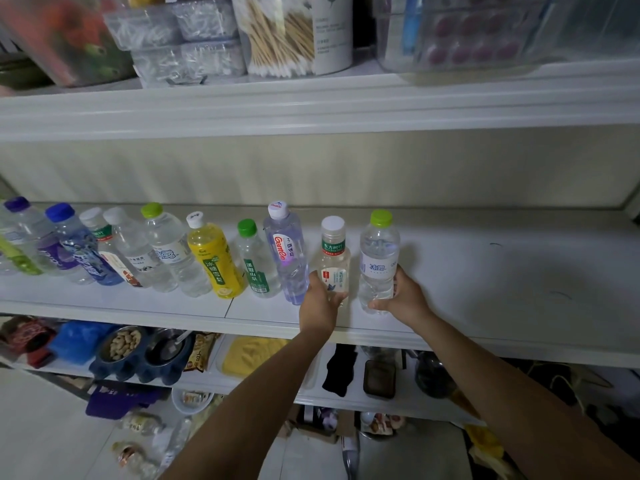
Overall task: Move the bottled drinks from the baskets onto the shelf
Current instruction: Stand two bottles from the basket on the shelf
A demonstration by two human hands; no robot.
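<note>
A row of several bottled drinks stands on the white shelf (485,271), running from the far left to the middle. My left hand (320,303) grips the base of a white-capped tea bottle (333,258). My right hand (403,296) grips a clear water bottle with a green cap (379,251), the rightmost of the row. Both bottles stand upright on the shelf. Just left of them are a pale purple bottle (287,254), a green-capped bottle (254,261) and a yellow drink bottle (213,258). No basket is in view.
The upper shelf (311,109) hangs low over the bottles and carries cotton swabs and clear boxes. On the lower shelf, a blue double bowl (138,355), a yellow tray (249,355) and dark jars sit under my arms. Loose bottles lie on the floor at lower left.
</note>
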